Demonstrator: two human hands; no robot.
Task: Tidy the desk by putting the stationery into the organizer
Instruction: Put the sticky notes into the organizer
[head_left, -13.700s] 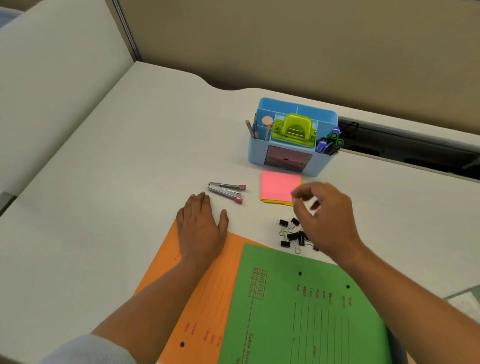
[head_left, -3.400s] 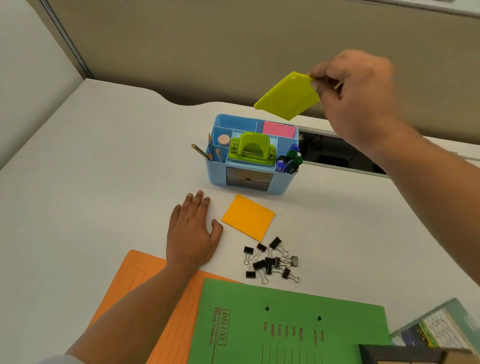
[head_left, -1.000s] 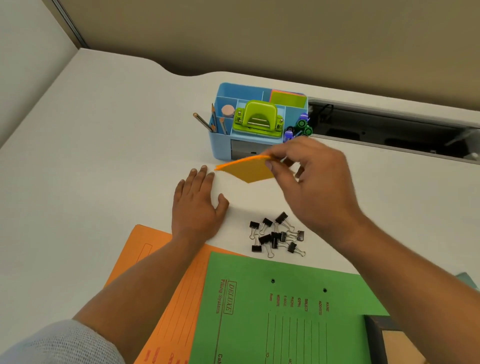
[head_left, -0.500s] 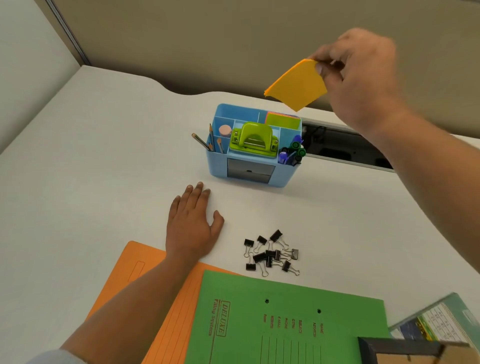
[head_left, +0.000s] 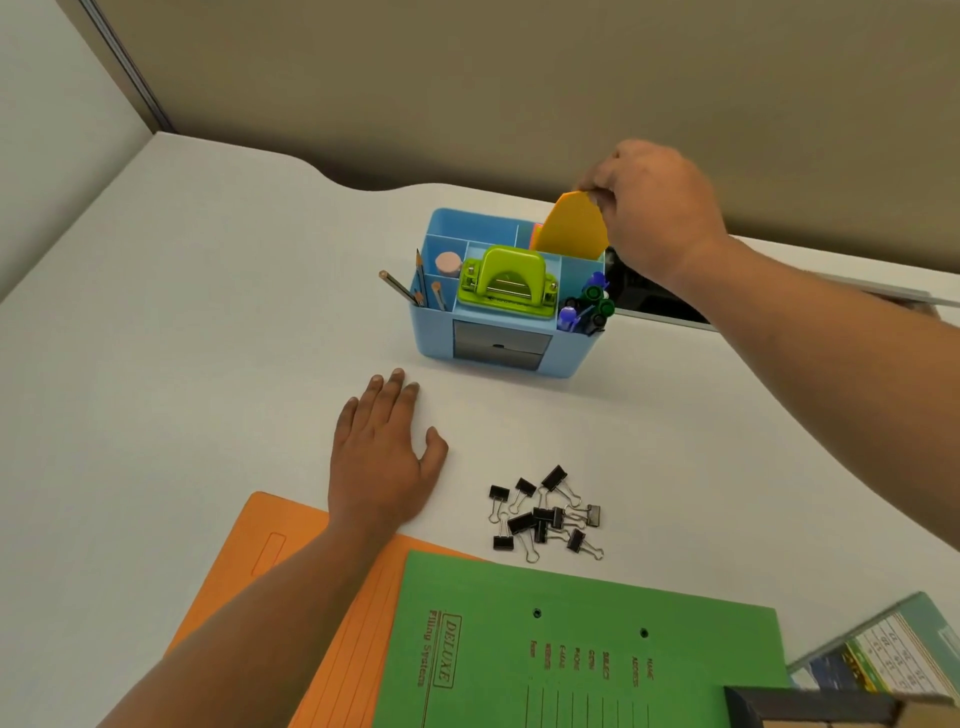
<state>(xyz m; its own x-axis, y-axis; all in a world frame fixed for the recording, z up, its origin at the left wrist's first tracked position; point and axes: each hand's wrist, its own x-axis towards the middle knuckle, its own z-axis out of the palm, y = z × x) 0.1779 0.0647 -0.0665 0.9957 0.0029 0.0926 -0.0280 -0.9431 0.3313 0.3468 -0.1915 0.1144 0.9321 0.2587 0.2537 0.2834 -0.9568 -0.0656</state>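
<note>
Right hand (head_left: 654, 213) pinches orange pad (head_left: 571, 226) in its fingers, half inside organizer's (head_left: 498, 306) back-right slot; left hand (head_left: 382, 462) flat, empty, before organizer; punch, pencils, markers stowed; binder clips (head_left: 545, 514) remain on tabletop (head_left: 208, 322) before it.

Two hands (head_left: 387, 457), two folders (head_left: 571, 660), one organizer (head_left: 498, 353).

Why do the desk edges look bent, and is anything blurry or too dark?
Head view: wide-angle lens bows the desk edges; soft even light, faint shadows; the dark object at the bottom right is blurred; the orange sticky pad and binder clips are sharp.
</note>
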